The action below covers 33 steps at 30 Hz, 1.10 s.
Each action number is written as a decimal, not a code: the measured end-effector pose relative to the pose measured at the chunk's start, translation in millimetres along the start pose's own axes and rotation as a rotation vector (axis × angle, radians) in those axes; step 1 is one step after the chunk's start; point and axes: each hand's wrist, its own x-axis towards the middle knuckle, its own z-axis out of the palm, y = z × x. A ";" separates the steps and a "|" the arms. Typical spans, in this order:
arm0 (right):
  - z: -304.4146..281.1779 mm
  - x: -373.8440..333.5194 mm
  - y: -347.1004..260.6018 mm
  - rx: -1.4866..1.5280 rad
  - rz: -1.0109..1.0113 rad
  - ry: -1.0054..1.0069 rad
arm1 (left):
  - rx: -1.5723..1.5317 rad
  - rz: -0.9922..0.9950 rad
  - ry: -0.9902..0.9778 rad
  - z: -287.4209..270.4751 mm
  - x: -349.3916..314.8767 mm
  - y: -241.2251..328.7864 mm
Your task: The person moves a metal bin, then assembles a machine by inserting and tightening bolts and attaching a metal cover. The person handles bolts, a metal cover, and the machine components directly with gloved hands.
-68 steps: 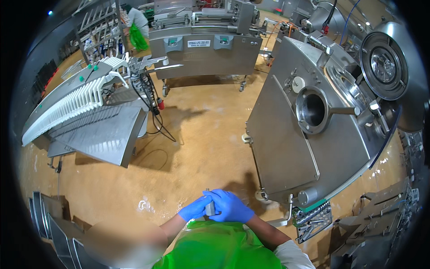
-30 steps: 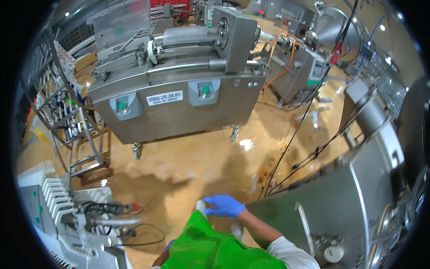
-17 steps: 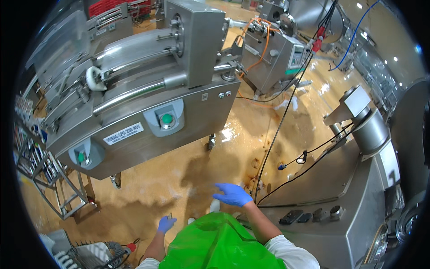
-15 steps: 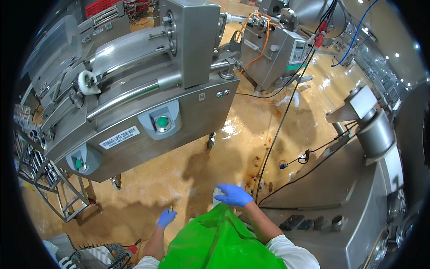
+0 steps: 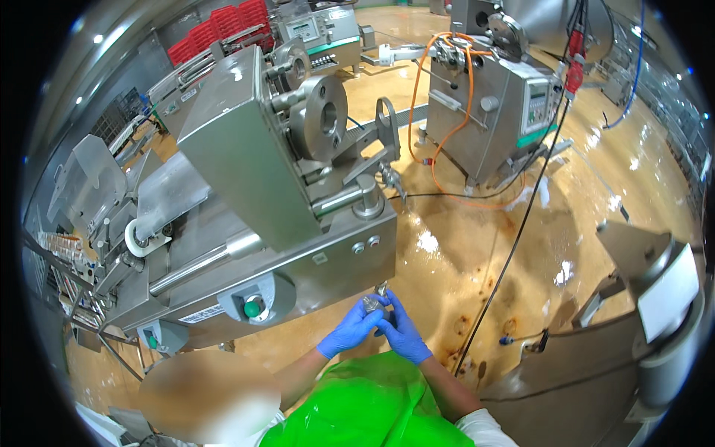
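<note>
At the left, a steel processing machine (image 5: pixel 298 276) with a round green push button (image 5: pixel 252 308) slants toward the middle of the view, its near lower corner just beyond the hands. Handling the small grey metal part (image 5: pixel 372 305) well, I judge, calls for room off that corner, so that neither knuckles nor metal knock against it. Smooth gloves on bare metal may slip; a firm hold from both sides, with the part over the green apron (image 5: pixel 365 410), seems safer than one over the wet-looking floor (image 5: pixel 447 279). To the right, the black cable (image 5: pixel 506 261) is better left clear of the elbow.

The left hand (image 5: pixel 351 331), in a blue glove, reaches up and inward from the lower left, wrist low, its fingers bent around the part with the thumb toward the wearer. The part sits between the two hands, in front of the apron; its exact shape is too covered to tell. The right hand (image 5: pixel 406 335), also gloved, comes in from the lower right, forearm slanting up and leftward, its fingers pressed against the part's right side; their tips are partly hidden.
</note>
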 end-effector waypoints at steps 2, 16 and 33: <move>-25.5 37.2 -51.4 -0.024 -0.066 0.029 | 0.132 0.108 0.020 -5.4 41.0 43.8; -159.2 308.5 -237.9 0.660 -0.167 -0.346 | 1.052 0.347 0.809 -98.6 275.6 100.7; -194.6 627.3 -323.0 0.037 -0.408 -0.844 | 1.098 -0.105 1.446 -44.4 340.5 115.1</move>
